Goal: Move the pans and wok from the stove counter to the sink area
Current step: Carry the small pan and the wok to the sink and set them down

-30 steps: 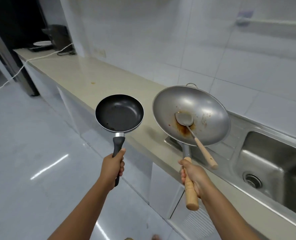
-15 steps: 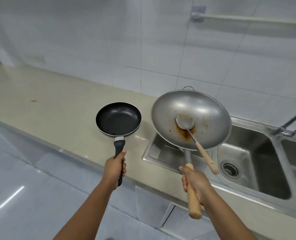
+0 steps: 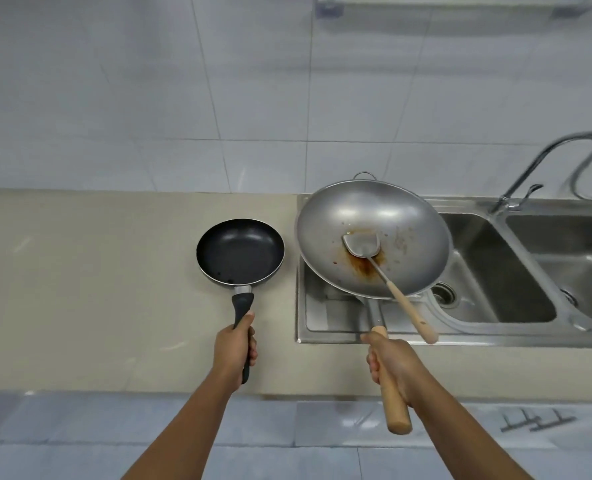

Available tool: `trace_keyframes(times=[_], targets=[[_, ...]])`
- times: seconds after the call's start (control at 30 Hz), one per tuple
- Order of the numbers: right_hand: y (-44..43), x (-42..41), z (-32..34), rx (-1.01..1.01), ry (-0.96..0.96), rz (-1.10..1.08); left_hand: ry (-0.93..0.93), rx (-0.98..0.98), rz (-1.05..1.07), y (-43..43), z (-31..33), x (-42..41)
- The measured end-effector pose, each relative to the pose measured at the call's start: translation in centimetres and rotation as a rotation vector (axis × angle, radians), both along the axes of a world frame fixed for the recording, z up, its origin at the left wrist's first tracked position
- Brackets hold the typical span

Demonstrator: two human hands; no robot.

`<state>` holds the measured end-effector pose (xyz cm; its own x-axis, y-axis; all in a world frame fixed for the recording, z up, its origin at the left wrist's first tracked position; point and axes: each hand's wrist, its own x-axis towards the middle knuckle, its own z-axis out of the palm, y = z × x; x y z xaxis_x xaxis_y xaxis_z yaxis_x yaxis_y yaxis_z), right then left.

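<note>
Right hand (image 3: 393,363) is gripping the steel wok (image 3: 372,239) over the drainboard (image 3: 332,317) — basin just rightward; left hand (image 3: 235,346) is clutching the black frying pan (image 3: 240,251) above the counter (image 3: 80,271).

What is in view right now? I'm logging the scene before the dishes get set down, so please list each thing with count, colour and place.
frying pan: 1, black with black handle, held over the beige counter, left of the wok
wok: 1, silver with wooden handle, brown residue inside, held over the sink's drainboard
spatula: 1, metal blade and wooden handle, lying inside the wok
counter: 1, beige, along the wall
sink: 1, steel, two basins, right of the counter
faucet: 1, chrome, behind the basins
wall tiles: many, white, behind the counter
left hand: 1, gripping the frying pan handle
right hand: 1, gripping the wok handle
</note>
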<state>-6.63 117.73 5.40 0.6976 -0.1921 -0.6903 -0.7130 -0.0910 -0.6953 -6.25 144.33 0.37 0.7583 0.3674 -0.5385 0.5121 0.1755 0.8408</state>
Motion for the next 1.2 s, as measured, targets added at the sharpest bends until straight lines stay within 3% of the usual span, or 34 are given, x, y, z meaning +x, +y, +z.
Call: trace_keyframes(times=[0.37,1.03,1.2], targets=[[2.7,-0.8,-1.2,0.037,-0.013,-0.077,0.005,-0.012,-0.130,2.7,-1.9,1.8],[3.3,-0.9,-1.6,-0.033,-0.013,-0.087,0.003,-0.045,-0.182,3.2,-3.0,1.4],[3.5,-1.5,-1.3,-0.161,-0.114,0.010,-0.035,0.089,-0.171,2.7,-2.2,0.6]])
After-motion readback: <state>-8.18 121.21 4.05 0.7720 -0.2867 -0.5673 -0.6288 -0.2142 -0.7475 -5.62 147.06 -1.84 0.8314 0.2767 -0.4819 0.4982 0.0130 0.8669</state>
